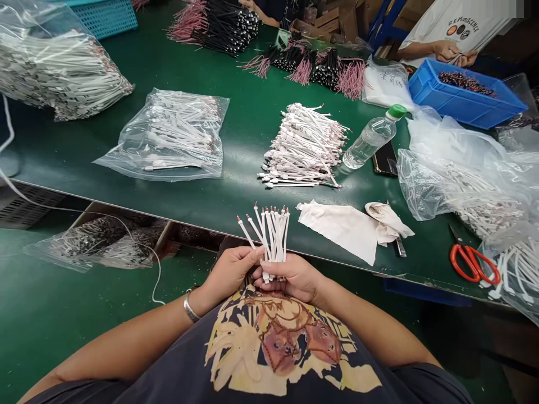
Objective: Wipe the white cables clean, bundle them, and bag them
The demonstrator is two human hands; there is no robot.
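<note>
A fanned bunch of short white cables (275,235) with reddish tips pointing up is held in front of the body, at the table's near edge. My right hand (297,276) wraps round its lower end. My left hand (236,268) pinches a cable at the bunch's left side, thumb against the fingers. Beyond the hands lies a loose pile of similar white cables (305,146). To its left is a clear bag of white cables (177,134). A white cloth (341,227) lies right of the hands.
A bottle (370,137) stands beside a phone (385,159). Red-handled scissors (472,264) and bagged cables (484,196) lie at the right. A blue bin (467,106), black-and-pink wire bundles (307,64) and a person's hands (455,53) are farther back. A large bag (63,67) sits at left.
</note>
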